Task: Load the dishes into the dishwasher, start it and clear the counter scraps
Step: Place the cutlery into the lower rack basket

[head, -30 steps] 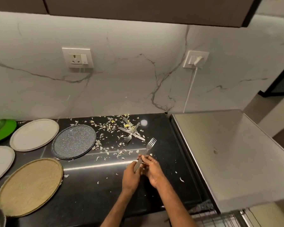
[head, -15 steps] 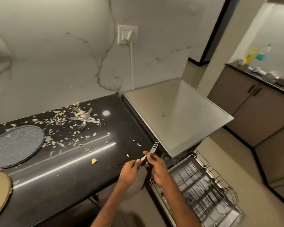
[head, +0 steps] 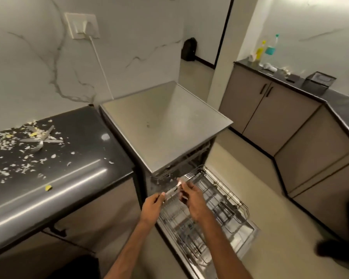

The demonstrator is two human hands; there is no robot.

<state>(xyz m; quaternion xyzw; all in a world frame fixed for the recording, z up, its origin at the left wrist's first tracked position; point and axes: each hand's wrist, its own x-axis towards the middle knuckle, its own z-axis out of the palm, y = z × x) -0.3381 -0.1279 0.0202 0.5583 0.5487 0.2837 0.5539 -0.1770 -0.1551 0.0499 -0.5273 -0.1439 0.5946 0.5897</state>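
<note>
Both hands hold one fork (head: 181,183) above the pulled-out wire rack (head: 220,200) of the dishwasher (head: 163,125). The left hand (head: 152,206) has its grip closed on the handle end, and the right hand (head: 191,198) pinches the middle. Scraps (head: 12,158) and more cutlery (head: 41,140) lie on the black worktop (head: 73,178) at the left.

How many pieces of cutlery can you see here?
3, maybe more: a fork held in both hands over the dishwasher rack, and a knife crossed with another utensil among the scraps on the counter.
</note>
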